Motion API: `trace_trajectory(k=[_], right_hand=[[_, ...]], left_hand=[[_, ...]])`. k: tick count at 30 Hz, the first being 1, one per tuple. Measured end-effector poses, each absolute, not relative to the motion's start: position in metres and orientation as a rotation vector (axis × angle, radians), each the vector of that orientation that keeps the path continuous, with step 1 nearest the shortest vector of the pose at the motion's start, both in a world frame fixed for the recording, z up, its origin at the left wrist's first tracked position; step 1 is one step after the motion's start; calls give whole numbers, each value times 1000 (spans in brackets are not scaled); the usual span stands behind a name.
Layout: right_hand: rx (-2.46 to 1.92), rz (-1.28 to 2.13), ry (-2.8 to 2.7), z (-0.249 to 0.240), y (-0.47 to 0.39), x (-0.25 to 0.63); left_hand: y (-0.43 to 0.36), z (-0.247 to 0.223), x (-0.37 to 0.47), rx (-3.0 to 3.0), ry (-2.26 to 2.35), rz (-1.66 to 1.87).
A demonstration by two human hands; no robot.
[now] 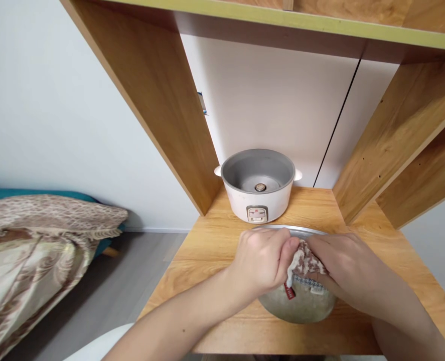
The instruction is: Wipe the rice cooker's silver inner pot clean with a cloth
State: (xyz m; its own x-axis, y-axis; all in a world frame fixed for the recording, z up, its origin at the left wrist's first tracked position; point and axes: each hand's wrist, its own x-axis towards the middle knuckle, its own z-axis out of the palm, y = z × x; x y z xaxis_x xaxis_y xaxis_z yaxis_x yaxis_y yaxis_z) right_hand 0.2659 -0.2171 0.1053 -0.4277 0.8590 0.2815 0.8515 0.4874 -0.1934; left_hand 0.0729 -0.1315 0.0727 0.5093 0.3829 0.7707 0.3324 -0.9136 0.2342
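A bunched cloth (305,261), mottled brown and white with a red tag, lies between my two hands at the rim of a round metal pot (297,308). My left hand (265,255) is closed with its fingers wrapped round the cloth's left side. On the other side, my right hand (338,258) reaches over the pot's rim and holds the cloth's right part; its fingertips are hidden. Just behind the pot stands a white rice cooker (260,200), without a lid, its grey inside bare down to the round centre piece.
The wooden desk (207,250) has upright wooden panels (150,100) on both sides and a shelf edge (301,20) above. A bed with a patterned cover (37,250) is at the left, and a white curved object (102,343) shows at the bottom.
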Motion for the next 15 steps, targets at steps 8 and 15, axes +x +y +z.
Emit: trace_trajectory(k=[8, 15], right_hand=[[-1472, 174, -2405, 108, -219, 275], [-1406, -52, -2374, 97, -220, 261]], left_hand=[[-131, 73, 74, 2681, 692, 1365], [-131, 71, 71, 2668, 641, 1356]])
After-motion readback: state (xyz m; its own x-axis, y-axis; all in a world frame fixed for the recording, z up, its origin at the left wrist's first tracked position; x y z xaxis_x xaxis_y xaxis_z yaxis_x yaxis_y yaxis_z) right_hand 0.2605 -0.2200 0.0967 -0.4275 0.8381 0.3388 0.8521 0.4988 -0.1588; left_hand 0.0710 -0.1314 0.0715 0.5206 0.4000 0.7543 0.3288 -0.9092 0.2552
